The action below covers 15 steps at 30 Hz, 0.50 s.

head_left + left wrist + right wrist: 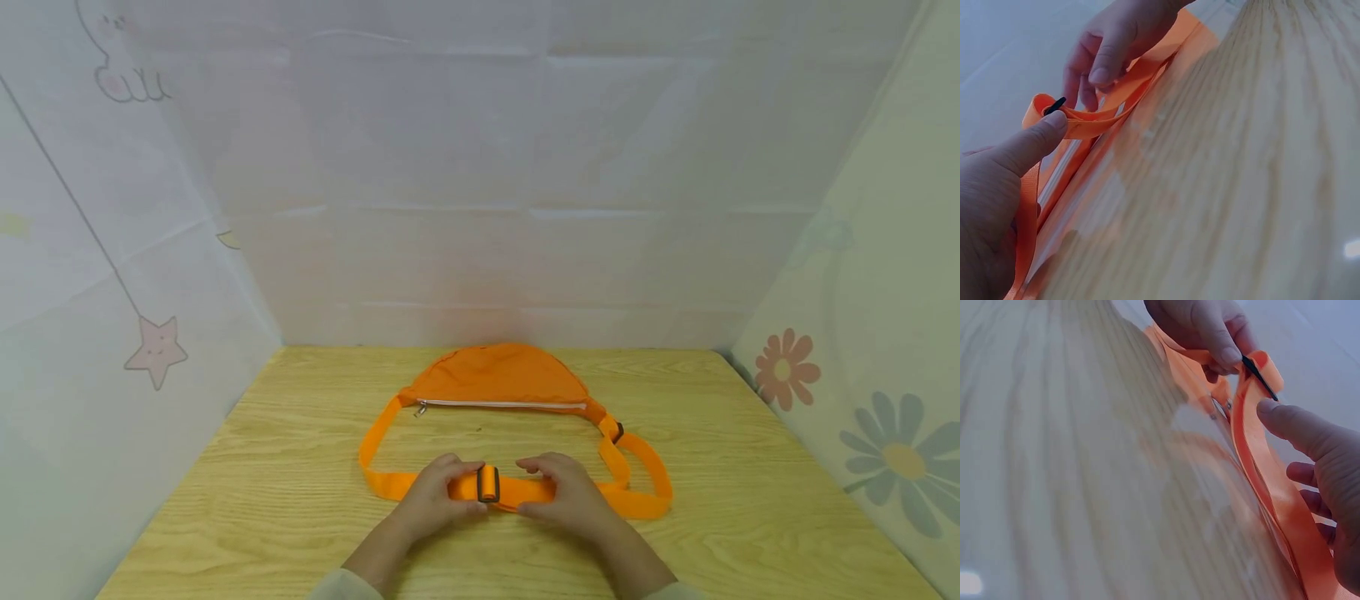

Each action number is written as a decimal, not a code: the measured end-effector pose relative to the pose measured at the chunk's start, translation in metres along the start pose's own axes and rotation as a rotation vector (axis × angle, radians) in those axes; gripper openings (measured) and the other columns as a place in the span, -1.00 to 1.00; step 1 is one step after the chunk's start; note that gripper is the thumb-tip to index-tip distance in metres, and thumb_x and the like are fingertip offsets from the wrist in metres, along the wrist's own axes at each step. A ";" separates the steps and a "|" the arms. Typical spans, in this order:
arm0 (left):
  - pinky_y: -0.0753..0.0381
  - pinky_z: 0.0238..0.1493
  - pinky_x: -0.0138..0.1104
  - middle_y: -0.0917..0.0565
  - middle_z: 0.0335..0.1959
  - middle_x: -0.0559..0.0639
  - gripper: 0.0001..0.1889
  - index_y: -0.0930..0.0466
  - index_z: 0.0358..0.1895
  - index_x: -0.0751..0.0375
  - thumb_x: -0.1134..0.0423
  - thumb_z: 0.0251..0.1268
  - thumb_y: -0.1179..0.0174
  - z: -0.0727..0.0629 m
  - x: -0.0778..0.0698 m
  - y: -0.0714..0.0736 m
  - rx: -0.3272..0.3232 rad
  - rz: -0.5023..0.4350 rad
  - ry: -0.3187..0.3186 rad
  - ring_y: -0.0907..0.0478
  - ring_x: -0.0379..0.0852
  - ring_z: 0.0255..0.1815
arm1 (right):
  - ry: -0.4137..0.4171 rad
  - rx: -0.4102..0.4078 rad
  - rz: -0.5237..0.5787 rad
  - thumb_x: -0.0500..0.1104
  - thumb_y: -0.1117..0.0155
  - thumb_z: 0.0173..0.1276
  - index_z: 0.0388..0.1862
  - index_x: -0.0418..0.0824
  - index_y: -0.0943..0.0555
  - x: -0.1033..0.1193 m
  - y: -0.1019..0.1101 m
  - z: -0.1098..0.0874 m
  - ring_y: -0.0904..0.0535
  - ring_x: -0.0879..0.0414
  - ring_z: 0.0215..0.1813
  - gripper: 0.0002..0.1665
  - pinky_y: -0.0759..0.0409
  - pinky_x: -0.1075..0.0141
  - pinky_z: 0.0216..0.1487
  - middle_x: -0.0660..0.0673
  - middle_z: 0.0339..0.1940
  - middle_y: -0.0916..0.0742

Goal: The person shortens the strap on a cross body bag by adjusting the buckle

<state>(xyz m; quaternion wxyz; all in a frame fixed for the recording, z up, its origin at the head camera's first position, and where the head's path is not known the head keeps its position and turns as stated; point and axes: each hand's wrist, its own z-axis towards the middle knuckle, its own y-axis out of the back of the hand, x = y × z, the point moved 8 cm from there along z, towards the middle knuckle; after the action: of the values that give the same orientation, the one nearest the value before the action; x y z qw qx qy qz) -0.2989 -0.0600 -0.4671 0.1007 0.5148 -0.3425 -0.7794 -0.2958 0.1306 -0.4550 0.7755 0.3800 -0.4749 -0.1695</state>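
Observation:
An orange waist bag [502, 375] lies on the table, its strap [390, 483] looping toward the person. My left hand [433, 500] pinches the strap beside a dark slider buckle [481, 485], thumb below and fingers above. The left wrist view shows the thumb right at the buckle [1055, 105], where the strap folds into a small loop. Around the strap just right of the buckle, my right hand [576, 500] has its thumb and fingers spread apart. In the right wrist view its thumb [1297, 428] is close to the buckle's end, with the other fingers bent loosely behind the strap.
A pale zipper [502, 405] runs along the bag's near edge, with a metal pull [421, 409] at its left end. Another dark buckle [618, 432] is on the strap at right. Printed sheets [480, 208] wall in the wooden table [300, 450] at the back and sides.

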 end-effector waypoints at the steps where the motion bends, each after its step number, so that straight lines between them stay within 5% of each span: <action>1: -0.38 -0.21 -0.48 -0.53 -0.25 -0.17 -0.39 -0.62 0.19 0.14 0.02 0.01 -0.48 0.000 0.000 0.000 0.002 -0.012 0.002 -0.34 -0.34 -0.28 | 0.005 -0.003 0.001 0.18 -0.54 0.03 0.14 -0.09 -0.64 0.003 -0.002 0.001 -0.55 0.13 -0.08 -0.29 -0.54 0.28 -0.08 0.01 -0.01 -0.72; 15: -0.39 -0.24 -0.49 -0.56 -0.24 -0.12 -0.37 -0.59 0.22 0.17 0.02 0.05 -0.46 -0.001 -0.003 -0.002 0.005 -0.053 0.001 -0.36 -0.33 -0.29 | 0.033 0.004 0.063 0.22 -0.51 0.06 0.15 -0.09 -0.64 0.020 -0.018 0.013 -0.63 0.08 0.02 -0.28 -0.60 0.20 0.05 0.01 0.04 -0.74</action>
<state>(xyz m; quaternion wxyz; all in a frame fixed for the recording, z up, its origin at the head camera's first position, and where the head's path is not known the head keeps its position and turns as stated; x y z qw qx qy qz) -0.2964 -0.0573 -0.4659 0.0787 0.5243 -0.3308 -0.7807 -0.2952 0.1004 -0.4532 0.7874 0.3694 -0.4739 -0.1377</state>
